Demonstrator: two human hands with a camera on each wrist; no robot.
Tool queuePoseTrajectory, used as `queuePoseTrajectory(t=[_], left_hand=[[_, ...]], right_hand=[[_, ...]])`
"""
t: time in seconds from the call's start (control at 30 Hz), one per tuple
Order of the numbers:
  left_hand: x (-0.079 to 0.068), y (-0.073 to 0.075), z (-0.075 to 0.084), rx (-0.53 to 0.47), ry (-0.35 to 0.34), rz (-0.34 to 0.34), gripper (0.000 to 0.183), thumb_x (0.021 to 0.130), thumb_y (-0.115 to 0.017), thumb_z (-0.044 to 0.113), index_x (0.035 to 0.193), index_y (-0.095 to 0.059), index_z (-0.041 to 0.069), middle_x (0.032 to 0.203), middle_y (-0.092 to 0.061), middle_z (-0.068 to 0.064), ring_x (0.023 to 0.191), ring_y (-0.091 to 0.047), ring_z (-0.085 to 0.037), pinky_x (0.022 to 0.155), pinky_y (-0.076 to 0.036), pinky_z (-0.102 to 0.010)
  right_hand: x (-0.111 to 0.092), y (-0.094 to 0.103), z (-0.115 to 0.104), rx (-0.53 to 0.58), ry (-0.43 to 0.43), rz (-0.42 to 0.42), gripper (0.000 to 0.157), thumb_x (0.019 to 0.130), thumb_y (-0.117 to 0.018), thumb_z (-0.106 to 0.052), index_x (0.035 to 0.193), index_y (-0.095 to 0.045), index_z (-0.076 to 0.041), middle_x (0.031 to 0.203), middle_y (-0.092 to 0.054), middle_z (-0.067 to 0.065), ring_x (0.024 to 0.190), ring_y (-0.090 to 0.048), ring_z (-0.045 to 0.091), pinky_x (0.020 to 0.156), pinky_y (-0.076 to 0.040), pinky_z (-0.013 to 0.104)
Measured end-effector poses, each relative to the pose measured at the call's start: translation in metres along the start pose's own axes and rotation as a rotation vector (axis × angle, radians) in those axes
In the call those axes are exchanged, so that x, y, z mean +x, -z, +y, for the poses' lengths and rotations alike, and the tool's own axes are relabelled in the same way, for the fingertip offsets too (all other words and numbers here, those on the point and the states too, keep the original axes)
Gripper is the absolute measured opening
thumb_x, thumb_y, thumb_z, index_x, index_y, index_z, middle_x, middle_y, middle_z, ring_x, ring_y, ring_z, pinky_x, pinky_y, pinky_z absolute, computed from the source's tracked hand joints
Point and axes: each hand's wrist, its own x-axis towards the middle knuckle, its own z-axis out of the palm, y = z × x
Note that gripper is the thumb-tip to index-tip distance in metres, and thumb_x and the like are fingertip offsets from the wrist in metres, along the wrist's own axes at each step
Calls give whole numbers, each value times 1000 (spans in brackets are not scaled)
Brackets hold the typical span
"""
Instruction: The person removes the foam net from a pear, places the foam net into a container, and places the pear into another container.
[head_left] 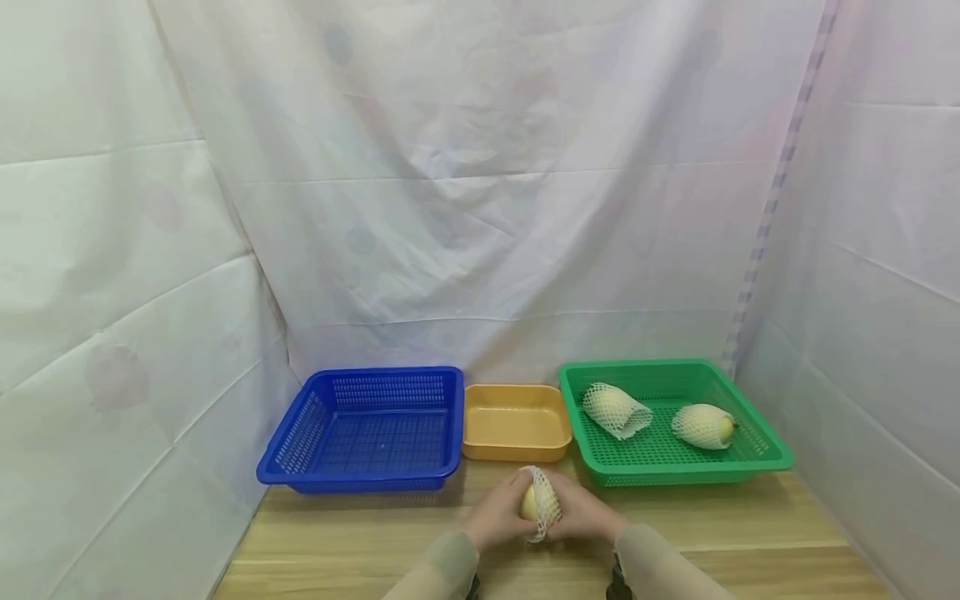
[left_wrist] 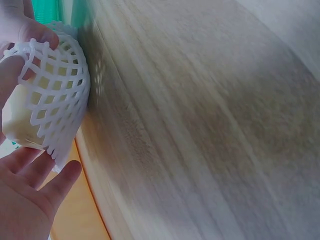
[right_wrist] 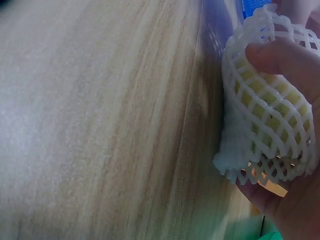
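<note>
Near the front of the table, my two hands hold a pale yellow pear (head_left: 529, 505) between them. A white foam net (head_left: 548, 502) covers part of it. My left hand (head_left: 498, 512) grips from the left, and the left wrist view shows bare skin of the pear (left_wrist: 17, 120) beside the net (left_wrist: 62, 95). From the right, my right hand (head_left: 584, 510) holds the netted side. Its thumb (right_wrist: 272, 59) lies over the net (right_wrist: 270, 107) in the right wrist view, while its other fingers are partly hidden under the pear.
Behind my hands stands a shallow orange tray (head_left: 517, 454). To its left is a blue basket (head_left: 360, 482); to its right, a green basket (head_left: 675, 473) holds two netted pears, one at left (head_left: 611, 406) and one at right (head_left: 703, 426). White cloth (head_left: 480, 250) hangs around the table.
</note>
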Motion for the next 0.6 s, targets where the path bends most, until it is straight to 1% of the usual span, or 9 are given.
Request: queuePoseTrajectory(t=[0.07,0.17,0.27,0.33,0.47,0.6], left_hand=[[0,0,1,-18,3,0,68,66,-85,19,126,-52,19,122,-58,1,105,-56,-11,87,-47,-30],[1,-1,0,-37,16,-1,69,65,-86,19,125,-51,21,119,-57,0,101,-56,-11,83,-48,-30],[2,-3,-1,-35,28,2,72,64,-86,21,126,-50,22,120,-56,-1,100,-57,-12,82,-48,-31],[1,-4,-3,-20,27,8,73,63,-87,23,127,-50,21,121,-55,-2,100,-57,-13,83,-48,-32],[-2,-7,-5,0,7,37,75,63,-87,26,128,-50,19,122,-55,-3,102,-57,-13,85,-49,-32],[-6,-8,-6,6,-11,67,73,64,-86,23,127,-51,16,122,-56,-3,102,-57,-14,85,-49,-32]], right_hand=[[0,0,1,4,15,2,100,61,-84,-17,148,-34,-23,138,-47,-4,120,-49,15,101,-39,39],[0,0,1,0,13,6,99,63,-87,-25,148,-35,-25,137,-49,-6,119,-49,14,101,-39,39],[-1,0,1,-16,2,8,98,64,-87,-35,148,-36,-26,136,-50,-6,118,-49,14,101,-39,40],[-2,0,1,-23,-4,7,99,65,-87,-39,148,-36,-25,136,-50,-5,118,-50,14,101,-40,41],[-3,0,0,-39,-17,9,98,66,-86,-45,148,-36,-24,138,-49,-4,120,-49,15,100,-40,42],[-4,0,-2,-44,-32,19,97,67,-85,-48,147,-37,-23,137,-49,-3,120,-49,17,99,-40,45]])
